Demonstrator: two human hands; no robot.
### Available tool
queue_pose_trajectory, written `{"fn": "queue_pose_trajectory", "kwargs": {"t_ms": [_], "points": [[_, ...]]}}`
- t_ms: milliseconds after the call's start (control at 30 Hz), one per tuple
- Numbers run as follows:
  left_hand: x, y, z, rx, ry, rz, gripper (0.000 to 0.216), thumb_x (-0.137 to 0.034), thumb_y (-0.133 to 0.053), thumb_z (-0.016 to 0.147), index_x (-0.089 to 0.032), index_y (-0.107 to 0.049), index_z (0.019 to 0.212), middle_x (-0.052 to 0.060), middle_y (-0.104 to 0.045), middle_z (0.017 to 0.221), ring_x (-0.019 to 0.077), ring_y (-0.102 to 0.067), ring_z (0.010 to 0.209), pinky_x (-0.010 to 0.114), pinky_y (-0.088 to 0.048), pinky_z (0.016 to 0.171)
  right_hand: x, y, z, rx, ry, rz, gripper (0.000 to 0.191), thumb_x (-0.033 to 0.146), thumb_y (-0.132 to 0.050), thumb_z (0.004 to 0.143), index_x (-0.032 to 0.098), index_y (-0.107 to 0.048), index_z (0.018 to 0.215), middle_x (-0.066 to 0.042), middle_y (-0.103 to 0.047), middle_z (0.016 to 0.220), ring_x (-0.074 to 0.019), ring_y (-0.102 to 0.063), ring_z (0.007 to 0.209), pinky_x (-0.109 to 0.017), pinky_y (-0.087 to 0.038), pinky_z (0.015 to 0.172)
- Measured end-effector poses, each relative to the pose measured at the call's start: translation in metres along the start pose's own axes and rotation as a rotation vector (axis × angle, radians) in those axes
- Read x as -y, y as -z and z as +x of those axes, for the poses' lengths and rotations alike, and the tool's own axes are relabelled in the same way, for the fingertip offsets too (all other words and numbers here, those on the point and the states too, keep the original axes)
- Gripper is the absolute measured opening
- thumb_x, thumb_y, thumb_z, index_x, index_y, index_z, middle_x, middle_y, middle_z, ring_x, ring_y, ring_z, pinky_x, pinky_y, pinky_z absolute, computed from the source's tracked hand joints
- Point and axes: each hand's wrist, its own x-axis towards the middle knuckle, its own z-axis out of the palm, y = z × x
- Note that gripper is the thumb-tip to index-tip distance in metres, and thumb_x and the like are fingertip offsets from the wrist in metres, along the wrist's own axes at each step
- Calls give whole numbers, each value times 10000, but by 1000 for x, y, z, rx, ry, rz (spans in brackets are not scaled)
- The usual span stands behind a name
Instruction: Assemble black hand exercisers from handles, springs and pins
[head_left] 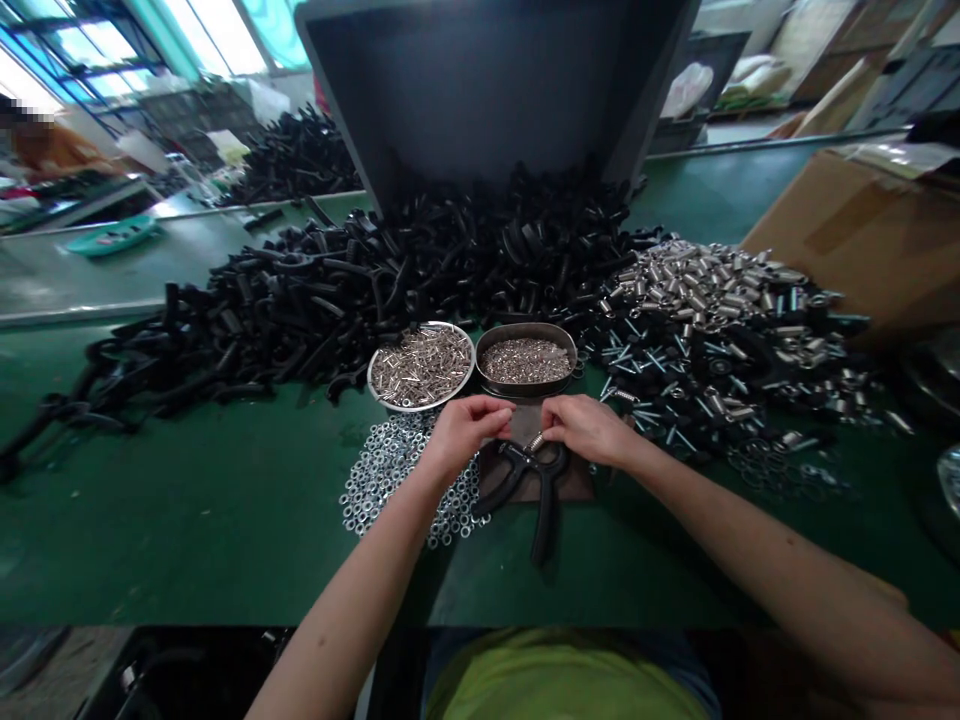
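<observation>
A black plastic spring clamp (546, 500) lies with its handles toward me on a small brown plate (577, 485). Just above its pivot is a small metal coil spring (535, 441), pinched by the fingertips of my right hand (589, 428). On the clamp's other side, my left hand (469, 432) has thumb and forefinger pressed together; whatever they hold is too small to make out. A round dish of metal pins (422, 367) stands behind my left hand. Beside it is an oval tin of tiny metal parts (525, 362). Loose nuts (390, 480) are spread under my left forearm.
Black clamp parts (315, 290) form a long heap, spilling from a tipped grey bin (487, 90). At right lie piles of springs (697, 280) and bolts (637, 365), near a cardboard box (862, 230). Another person (60, 150) is at the far left.
</observation>
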Motion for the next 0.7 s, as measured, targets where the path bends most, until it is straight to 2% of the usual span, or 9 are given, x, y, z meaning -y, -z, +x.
{"fn": "queue_pose_trajectory", "kwargs": {"t_ms": [100,200,367,567,700], "points": [[5,-4,-14,27,30,90,212,-280,-688,700,-144,-704,861,4,-662,670,107,-595,622,261,-483,675,-3,-5,-4,-25,23,50,19,222,-603,756,216,-614,771,27,-622,716,-127,-558,679,-218,-344,575],[10,-8,-21,23,39,199,206,-290,-700,677,-160,-700,838,8,-677,709,126,-594,628,254,-457,628,-7,-9,-17,-107,21,84,134,215,-575,781,207,-614,908,5,-621,790,-139,-563,735,-234,-385,633],[12,-14,-25,57,-79,540,91,-282,-669,726,-196,-689,746,-10,-668,692,144,-584,651,257,-423,633,-27,-6,-61,-266,14,128,206,273,-523,822,210,-618,994,-25,-639,832,-170,-591,747,-291,-443,685],[20,-20,-21,100,-324,785,54,-259,-731,698,-215,-701,699,18,-628,777,186,-550,839,301,-402,780,-70,-11,-121,-410,-105,-152,263,383,-465,852,215,-621,982,-77,-646,961,-234,-587,901,-359,-466,753],[29,-24,-18,43,-308,802,67,-267,-752,679,-220,-711,704,19,-612,814,190,-531,863,333,-377,825,-87,-22,-142,-406,-164,-419,323,449,-475,844,190,-608,983,-101,-619,920,-269,-558,866,-389,-458,713]]}}
